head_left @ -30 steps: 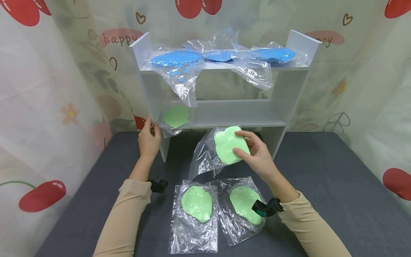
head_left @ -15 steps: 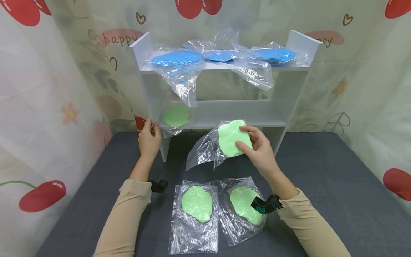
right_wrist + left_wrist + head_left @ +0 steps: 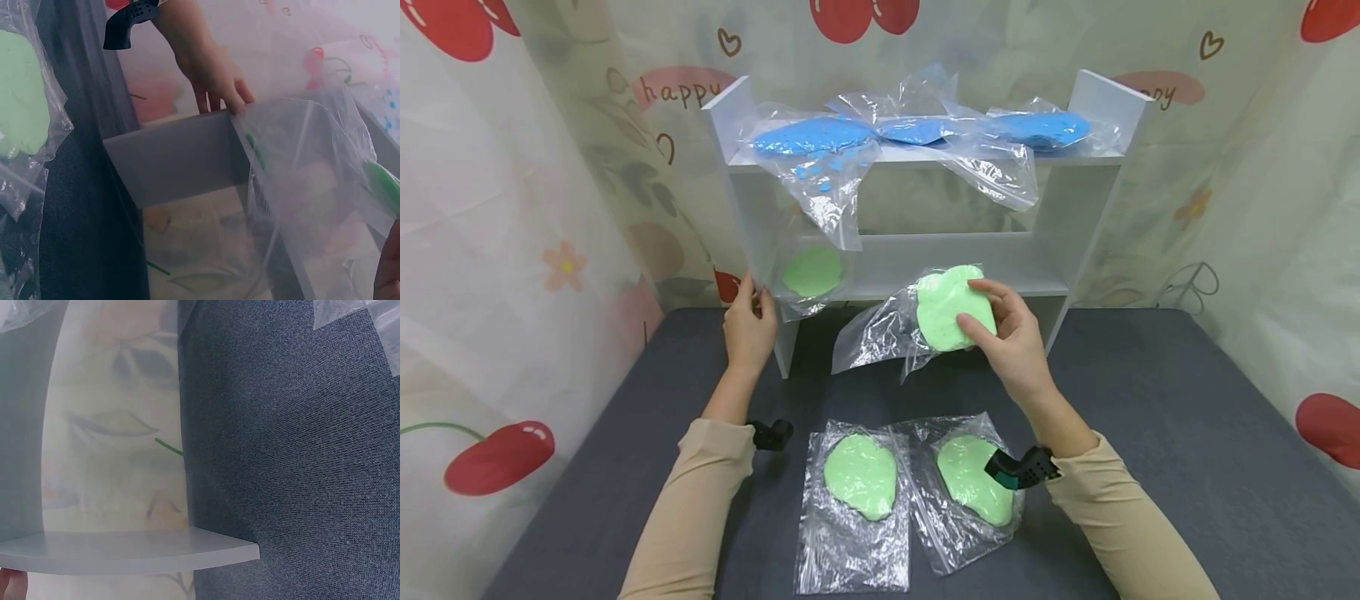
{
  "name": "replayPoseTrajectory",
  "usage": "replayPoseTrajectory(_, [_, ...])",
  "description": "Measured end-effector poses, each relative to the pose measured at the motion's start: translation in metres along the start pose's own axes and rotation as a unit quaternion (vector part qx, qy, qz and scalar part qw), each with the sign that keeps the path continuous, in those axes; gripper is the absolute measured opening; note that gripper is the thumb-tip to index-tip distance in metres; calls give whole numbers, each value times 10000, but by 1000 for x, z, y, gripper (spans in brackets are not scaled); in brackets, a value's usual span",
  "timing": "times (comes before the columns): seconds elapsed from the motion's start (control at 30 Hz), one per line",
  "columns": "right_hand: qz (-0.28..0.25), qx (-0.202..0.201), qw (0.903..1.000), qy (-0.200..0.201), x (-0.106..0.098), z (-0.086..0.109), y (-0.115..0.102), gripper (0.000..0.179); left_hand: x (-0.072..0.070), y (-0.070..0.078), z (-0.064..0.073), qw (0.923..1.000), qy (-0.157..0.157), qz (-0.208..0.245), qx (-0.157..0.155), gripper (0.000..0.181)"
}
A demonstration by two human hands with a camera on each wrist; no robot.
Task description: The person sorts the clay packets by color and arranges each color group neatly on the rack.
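Observation:
My right hand [image 3: 1018, 346] pinches a clear zip bag of flattened green clay [image 3: 953, 308], thumb on the near face, in front of the middle shelf. The bag's loose end trails left. In the right wrist view this bag [image 3: 312, 150] spreads in front of the shelf, and part of my right hand [image 3: 389, 265] shows at the edge. My left hand [image 3: 750, 325] grips the left side panel of the white shelf unit [image 3: 955, 258]; the right wrist view shows that hand [image 3: 212, 69] on the panel. Another bag of green clay [image 3: 812, 272] lies at the middle shelf's left end.
Two more bagged green clay pieces, one left [image 3: 861, 477] and one right [image 3: 974, 479], lie on the dark table [image 3: 1150, 400]. Several bags of blue material [image 3: 1037, 129] line the top shelf, some plastic hanging over its front. A printed curtain [image 3: 1247, 167] stands behind.
My right hand has raised the bag of green clay and moved it slightly right, bringing it up to the middle shelf's front edge. The left hand stays in place.

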State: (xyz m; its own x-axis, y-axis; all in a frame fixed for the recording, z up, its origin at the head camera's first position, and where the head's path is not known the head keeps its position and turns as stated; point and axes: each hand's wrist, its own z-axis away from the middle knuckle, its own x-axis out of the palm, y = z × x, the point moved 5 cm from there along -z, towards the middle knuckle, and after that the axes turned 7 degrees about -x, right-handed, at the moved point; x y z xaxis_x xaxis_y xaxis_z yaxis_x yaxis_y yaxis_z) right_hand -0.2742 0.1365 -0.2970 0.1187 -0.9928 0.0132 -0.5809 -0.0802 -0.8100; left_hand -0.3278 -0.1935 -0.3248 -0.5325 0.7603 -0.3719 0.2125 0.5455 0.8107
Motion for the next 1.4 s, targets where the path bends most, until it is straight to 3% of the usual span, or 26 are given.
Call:
replayPoseTrajectory(0.37, [-214, 6, 9987, 458, -2, -5, -9, 40, 1, -2, 0, 10000, -6, 36, -10, 38])
replayPoseTrajectory(0.87, [-459, -317, 9958, 728, -3, -5, -18, 40, 0, -1, 0, 10000, 35, -46, -60, 37])
replayPoseTrajectory(1.4, [-250, -552, 9914, 1159, -2, -14, -17, 36, 1, -2, -1, 9999, 11, -59, -106, 38])
